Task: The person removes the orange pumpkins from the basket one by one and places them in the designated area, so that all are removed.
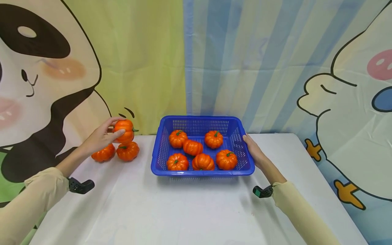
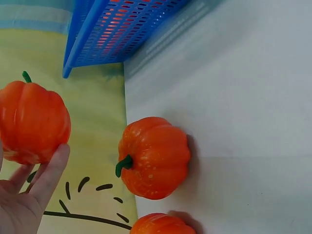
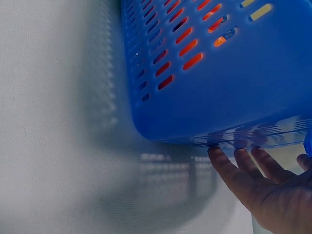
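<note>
My left hand [image 1: 114, 132] grips an orange toy pumpkin [image 1: 125, 130] with a green stem, lifted just above two more pumpkins [image 1: 104, 153] [image 1: 127, 151] that lie on the white table. In the left wrist view the held pumpkin [image 2: 31, 122] sits against my fingers [image 2: 48, 175], and a resting pumpkin [image 2: 156, 157] lies below the blue basket [image 2: 117, 29]. The basket [image 1: 202, 173] holds several pumpkins. My right hand [image 1: 253, 149] rests flat against its right wall; its straight fingers [image 3: 243, 170] touch the basket wall [image 3: 234, 87] from outside.
The white table [image 1: 183, 211] runs to a cartoon-printed curtain [image 1: 214, 61] directly behind the basket. The table's right edge [image 1: 330, 190] lies close beyond my right forearm. A third pumpkin [image 2: 161, 225] shows at the bottom of the left wrist view.
</note>
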Motion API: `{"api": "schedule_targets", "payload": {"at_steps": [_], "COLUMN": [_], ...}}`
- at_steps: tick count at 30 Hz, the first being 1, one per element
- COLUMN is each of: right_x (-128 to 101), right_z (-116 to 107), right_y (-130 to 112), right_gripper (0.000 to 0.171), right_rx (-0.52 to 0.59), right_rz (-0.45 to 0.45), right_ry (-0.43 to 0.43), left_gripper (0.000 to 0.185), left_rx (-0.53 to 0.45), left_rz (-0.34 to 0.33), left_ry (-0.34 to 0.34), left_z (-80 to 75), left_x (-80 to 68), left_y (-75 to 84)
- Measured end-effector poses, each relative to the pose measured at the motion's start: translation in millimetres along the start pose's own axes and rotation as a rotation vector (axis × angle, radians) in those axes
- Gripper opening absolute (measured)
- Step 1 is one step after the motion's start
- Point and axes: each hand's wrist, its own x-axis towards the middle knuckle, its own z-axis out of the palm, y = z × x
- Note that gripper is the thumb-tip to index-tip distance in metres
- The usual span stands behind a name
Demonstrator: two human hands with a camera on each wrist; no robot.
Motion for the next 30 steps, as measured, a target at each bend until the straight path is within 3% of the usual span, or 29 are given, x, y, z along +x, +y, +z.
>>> {"api": "schedule_targets", "payload": {"at_steps": [7, 15, 20, 24, 30], "right_x": [-1, -2, -2, -1, -2], "right_z": [0, 0, 0, 0, 0], "right_y": [-2, -2, 0, 0, -1], "right_gripper": [0.060, 0.062, 0.062, 0.062, 0.062], "right_rx": [0.006, 0.010, 0.012, 0.008, 0.007], "right_rz": [0.002, 0.004, 0.006, 0.008, 0.019], "right_ry": [-0.001, -0.006, -0.003, 0.000, -0.002], "left_gripper": [0.057, 0.070, 0.064, 0.068, 0.072], "left_rx": [0.011, 0.063, 0.080, 0.065, 0.105], "left_rz": [-0.008, -0.012, -0.007, -0.044, -0.087], "left_ry": [0.028, -0.011, 0.074, 0.142, 0.169], "left_z": [5.8, 18.9, 34.8, 50.4, 70.8], "left_x": [0.4, -3.4, -9.0, -15.3, -21.1], "left_y": [-0.4, 0.6, 1.1, 1.5, 0.8]}}
